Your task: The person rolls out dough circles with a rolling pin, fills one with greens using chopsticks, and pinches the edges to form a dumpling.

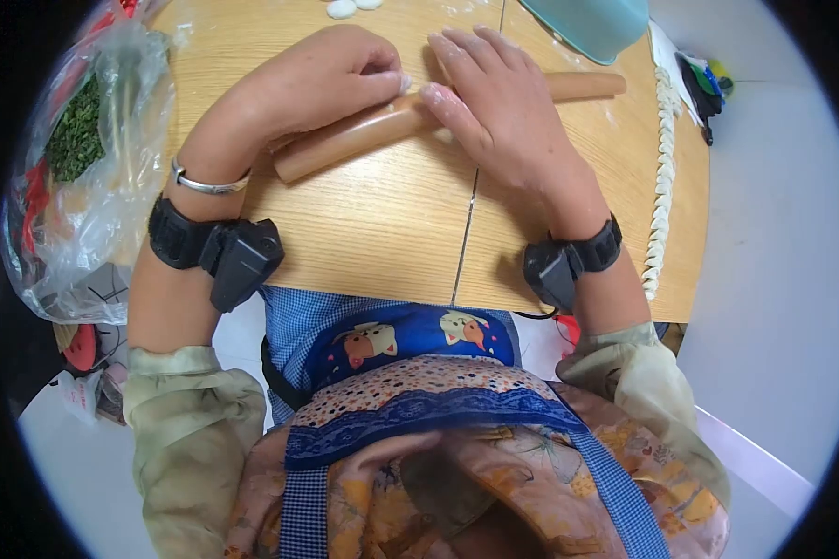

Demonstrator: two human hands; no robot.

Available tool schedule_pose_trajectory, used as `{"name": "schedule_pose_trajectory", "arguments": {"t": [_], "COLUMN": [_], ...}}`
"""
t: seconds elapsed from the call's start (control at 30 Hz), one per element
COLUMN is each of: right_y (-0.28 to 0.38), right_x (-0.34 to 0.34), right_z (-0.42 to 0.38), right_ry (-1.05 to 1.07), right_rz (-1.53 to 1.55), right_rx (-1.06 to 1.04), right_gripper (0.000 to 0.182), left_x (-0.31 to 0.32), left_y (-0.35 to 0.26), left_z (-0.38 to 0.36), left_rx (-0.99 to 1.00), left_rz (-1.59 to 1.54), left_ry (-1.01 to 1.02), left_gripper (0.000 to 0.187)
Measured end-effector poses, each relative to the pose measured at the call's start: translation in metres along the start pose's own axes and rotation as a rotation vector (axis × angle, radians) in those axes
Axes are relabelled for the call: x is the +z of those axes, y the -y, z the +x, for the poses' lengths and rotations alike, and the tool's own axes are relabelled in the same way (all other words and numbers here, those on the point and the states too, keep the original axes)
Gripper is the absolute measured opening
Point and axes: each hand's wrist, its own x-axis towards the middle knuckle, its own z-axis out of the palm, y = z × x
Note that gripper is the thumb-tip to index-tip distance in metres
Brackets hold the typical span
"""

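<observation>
A wooden rolling pin (350, 147) lies slantwise across the table in front of me. My right hand (508, 107) rests palm down over its middle, with the fingers stretched out and flour on the fingertips. Just beyond the pin's left part, my left hand (336, 79) is closed, its fingers curled and thumb tucked in low by the tabletop. Whatever its fingertips hold is hidden from me. Two small white dough pieces (341, 9) sit at the top edge of the view, beyond my left hand.
The wooden table (364, 233) has a dark seam and flour smears. A teal bowl (598, 33) stands at the far right. A long row of overlapping white dough pieces (663, 177) lines the right edge. On the left, a clear plastic bag (126, 200) lies by chopped greens (76, 135).
</observation>
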Motion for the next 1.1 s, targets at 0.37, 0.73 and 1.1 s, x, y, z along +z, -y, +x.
{"name": "schedule_pose_trajectory", "arguments": {"t": [0.37,0.73,1.1], "right_y": [0.033,0.028,-0.004], "right_x": [-0.029,-0.031,-0.002], "right_z": [-0.068,-0.062,0.007], "right_ry": [0.119,0.144,0.045], "right_rz": [-0.012,-0.015,-0.001], "right_rx": [0.094,0.079,-0.029], "right_gripper": [0.069,0.069,0.060], "left_x": [-0.004,0.000,-0.004], "left_y": [0.000,0.000,-0.003], "left_z": [0.001,0.004,0.004], "left_rx": [0.050,0.022,0.012], "left_rz": [-0.077,-0.075,0.053], "left_ry": [0.110,0.187,-0.023], "left_gripper": [0.013,0.016,0.036]}}
